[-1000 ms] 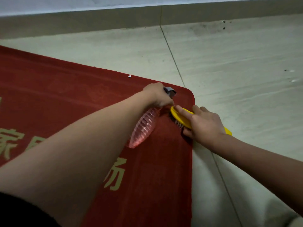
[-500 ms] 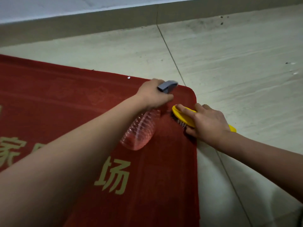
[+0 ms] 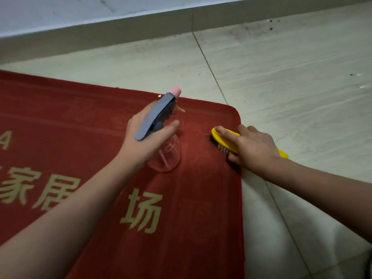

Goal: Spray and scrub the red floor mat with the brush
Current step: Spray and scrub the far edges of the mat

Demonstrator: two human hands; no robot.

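Two hands over red gold-lettered floor mat [image 3: 80,121], pale tiled floor [image 3: 281,87], grey skirting [image 3: 100,35], left hand [image 3: 141,141] fingers curled round clear spray bottle [image 3: 167,156], right hand [image 3: 255,150] fingers clamped on yellow brush [image 3: 223,140]

The floor mat [image 3: 201,198] lies on the tiled floor [image 3: 291,87], with its far right corner near the middle of the view. Over that corner the left hand [image 3: 147,137] holds a spray bottle [image 3: 169,156], nozzle end away from the person. Just to its right the brush [image 3: 223,140] sits bristles-down on the mat's right edge under the right hand [image 3: 255,150], its handle reaching out over bare floor. Behind the mat, the floor runs to the baseboard [image 3: 120,31].
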